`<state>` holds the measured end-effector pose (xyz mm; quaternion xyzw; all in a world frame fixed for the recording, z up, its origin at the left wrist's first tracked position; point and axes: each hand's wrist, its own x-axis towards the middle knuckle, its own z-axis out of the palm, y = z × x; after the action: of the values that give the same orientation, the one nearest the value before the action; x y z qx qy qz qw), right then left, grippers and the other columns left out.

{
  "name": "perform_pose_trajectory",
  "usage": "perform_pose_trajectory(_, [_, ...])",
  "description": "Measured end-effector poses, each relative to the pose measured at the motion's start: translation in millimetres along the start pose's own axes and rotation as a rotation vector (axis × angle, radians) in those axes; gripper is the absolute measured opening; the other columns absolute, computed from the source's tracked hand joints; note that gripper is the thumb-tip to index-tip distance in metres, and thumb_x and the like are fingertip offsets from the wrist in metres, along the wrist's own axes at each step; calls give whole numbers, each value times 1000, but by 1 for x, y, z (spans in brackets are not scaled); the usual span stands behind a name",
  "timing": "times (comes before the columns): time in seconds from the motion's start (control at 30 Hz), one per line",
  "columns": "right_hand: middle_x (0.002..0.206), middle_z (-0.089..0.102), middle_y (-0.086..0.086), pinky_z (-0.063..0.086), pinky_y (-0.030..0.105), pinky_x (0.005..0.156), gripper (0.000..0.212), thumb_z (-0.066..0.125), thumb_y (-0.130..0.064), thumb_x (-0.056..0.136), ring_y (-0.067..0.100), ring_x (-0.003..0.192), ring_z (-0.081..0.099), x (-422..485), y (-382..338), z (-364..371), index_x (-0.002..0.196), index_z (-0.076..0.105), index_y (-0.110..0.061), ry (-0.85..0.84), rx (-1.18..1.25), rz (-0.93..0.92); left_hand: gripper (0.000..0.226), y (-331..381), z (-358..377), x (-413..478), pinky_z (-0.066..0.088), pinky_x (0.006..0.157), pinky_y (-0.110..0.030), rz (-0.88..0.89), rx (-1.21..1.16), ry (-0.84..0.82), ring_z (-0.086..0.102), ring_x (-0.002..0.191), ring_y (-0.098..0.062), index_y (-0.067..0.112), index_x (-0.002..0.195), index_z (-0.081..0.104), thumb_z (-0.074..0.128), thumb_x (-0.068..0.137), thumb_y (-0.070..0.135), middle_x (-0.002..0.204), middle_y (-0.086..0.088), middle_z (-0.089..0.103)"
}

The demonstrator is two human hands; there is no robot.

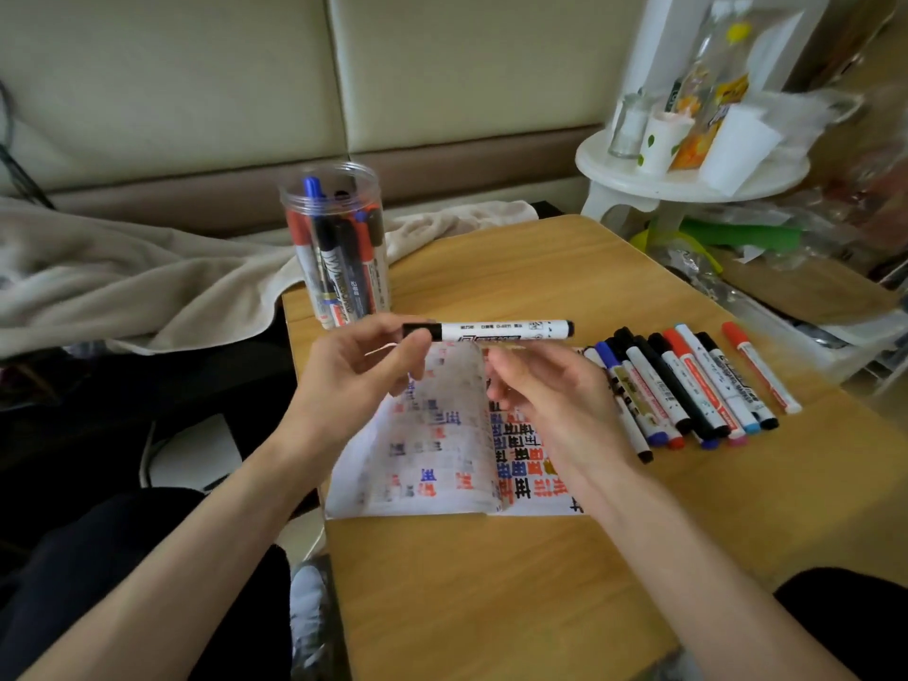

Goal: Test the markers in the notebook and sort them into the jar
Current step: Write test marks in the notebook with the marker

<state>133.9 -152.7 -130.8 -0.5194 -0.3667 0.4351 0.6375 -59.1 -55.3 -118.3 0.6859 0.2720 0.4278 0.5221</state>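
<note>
Marker (501, 331): level above the open notebook (442, 459), cap on.
Left hand (358, 371): pinches its cap end.
Right hand (545, 390): loose, empty, just below the barrel.
Advice: we should grip the barrel firmly and pull straight.
Jar (339, 248): behind the notebook.

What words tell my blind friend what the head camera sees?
The left hand pinches a white marker with a black cap, level above an open white paper notebook covered in coloured marks; the right hand hovers beneath, holding nothing. A clear plastic jar of markers stands behind, a row of loose markers to the right.
</note>
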Motion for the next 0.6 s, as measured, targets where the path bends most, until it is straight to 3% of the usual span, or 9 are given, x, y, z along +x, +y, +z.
perform_pose_trajectory(0.13, [101,77,4,56,29,80,38,83,-22,85,18,87,72,17,-4,7,121,74,-18,-17,-26,-26,18,24,-21,10,49,67,-32,38,22,134,60,77,-18,9,106,74,65,98,22,89,-16,69])
perform_pose_trajectory(0.23, [108,78,-2,59,28,87,41,81,-17,89,14,101,74,34,-13,19,128,69,-25,-57,-150,-72,17,44,-37,17,50,69,-35,110,65,272,64,81,-17,11,111,74,64,101,20,95,-10,73])
perform_pose_trajectory(0.33, [108,76,-5,58,19,81,39,80,-11,90,8,99,73,58,-17,38,125,69,-24,-73,-262,-108,19,68,-54,35,58,77,-39,199,166,355,71,89,-22,8,115,71,62,102,18,99,-8,76])
perform_pose_trajectory(0.4, [109,73,-7,57,18,80,38,80,-9,89,8,97,72,75,-15,50,122,69,-25,-85,-350,-161,18,84,-65,53,59,83,-37,266,232,408,72,91,-17,4,114,70,61,103,15,96,-3,76])
perform_pose_trajectory(0.6, [120,63,-16,55,20,90,51,80,-22,90,0,106,62,115,-20,79,136,59,-27,-106,-622,-311,17,109,-81,98,59,79,-42,360,454,459,71,94,-12,13,115,67,56,103,19,102,1,72])
